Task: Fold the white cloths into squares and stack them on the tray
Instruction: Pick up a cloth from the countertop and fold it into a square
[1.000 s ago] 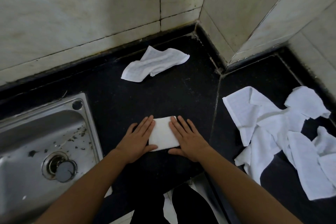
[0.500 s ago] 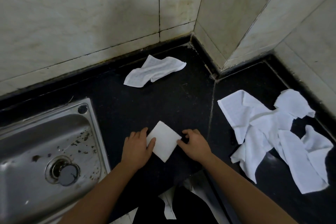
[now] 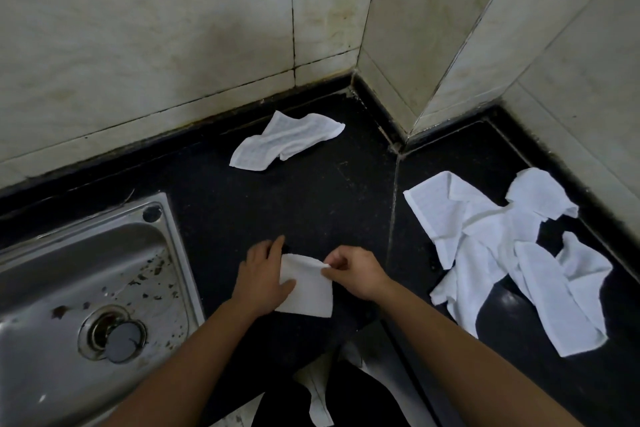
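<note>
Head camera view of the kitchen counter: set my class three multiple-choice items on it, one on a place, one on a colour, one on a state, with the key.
1. Where does the stainless steel sink lie?
A. left of the left hand
B. at the far right edge of the view
C. mounted on the wall

2. What colour is the stone countertop?
A. white
B. black
C. green

3. What is the right hand doing to the small folded white cloth?
A. pinching its upper corner
B. lying flat on it
C. hovering clear of it

Key:
1 A, the sink fills the lower left, beyond the left hand.
2 B, the surface shows black around every cloth.
3 A, its curled fingers nip the cloth's raised corner.
</note>
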